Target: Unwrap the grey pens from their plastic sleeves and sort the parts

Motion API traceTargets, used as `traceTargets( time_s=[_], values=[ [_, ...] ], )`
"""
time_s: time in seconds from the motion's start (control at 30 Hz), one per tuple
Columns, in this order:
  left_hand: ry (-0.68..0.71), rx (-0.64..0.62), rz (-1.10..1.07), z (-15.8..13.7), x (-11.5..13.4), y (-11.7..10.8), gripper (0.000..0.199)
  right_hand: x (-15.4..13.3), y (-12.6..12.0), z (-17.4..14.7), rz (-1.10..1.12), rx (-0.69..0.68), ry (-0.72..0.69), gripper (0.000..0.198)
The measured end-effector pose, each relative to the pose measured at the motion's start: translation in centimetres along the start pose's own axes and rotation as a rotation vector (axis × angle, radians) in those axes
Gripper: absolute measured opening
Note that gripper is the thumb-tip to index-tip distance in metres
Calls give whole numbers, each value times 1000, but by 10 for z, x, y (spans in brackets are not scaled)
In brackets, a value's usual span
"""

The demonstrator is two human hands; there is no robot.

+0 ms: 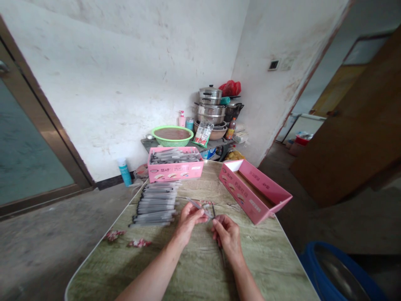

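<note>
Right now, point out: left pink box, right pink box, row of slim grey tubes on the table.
Left pink box (176, 172): head view, on its printed front wall.
Right pink box (239, 194): head view, on its printed outer side.
Row of slim grey tubes (158, 205): head view, mid-row.

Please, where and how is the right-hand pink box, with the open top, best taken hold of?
Probably by the middle of the near long wall of the pink box, pinched from above on the person's side. The top is open, so this wall's rim is exposed, and the wall looks thin. The right hand is nearest.
</note>
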State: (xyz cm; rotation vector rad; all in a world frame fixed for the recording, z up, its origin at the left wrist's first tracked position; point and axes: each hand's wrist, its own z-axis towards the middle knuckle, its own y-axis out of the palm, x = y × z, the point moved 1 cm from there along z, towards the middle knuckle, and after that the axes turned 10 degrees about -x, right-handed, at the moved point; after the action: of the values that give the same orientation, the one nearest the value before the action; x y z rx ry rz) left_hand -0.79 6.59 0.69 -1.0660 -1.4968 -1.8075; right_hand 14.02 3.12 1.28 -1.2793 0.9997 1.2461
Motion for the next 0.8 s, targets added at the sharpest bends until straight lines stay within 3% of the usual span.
traceTargets(
  time_s=[0.2, 0.37, 0.5, 0.67, 0.8],
  values=[
    [2, -21, -4, 1, -1, 0, 36, -2, 1, -1, -34, -15, 18, 47],
    [6, -18, -4, 0, -2, -1, 36, -2, 1, -1, -19, -6, -10, 36],
    [-5, -20, -1, 0, -2, 0, 36, 0, 1, 0, -42, -10, 15, 48],
    [-10, -13, 7, 0, -2, -1, 37, -2, 1, -1, -42, -6, -18, 37],
    [-12, -29, -1, 0, -2, -1, 36, -3, 2, -1, -60, -12, -7, 46]
  ],
)
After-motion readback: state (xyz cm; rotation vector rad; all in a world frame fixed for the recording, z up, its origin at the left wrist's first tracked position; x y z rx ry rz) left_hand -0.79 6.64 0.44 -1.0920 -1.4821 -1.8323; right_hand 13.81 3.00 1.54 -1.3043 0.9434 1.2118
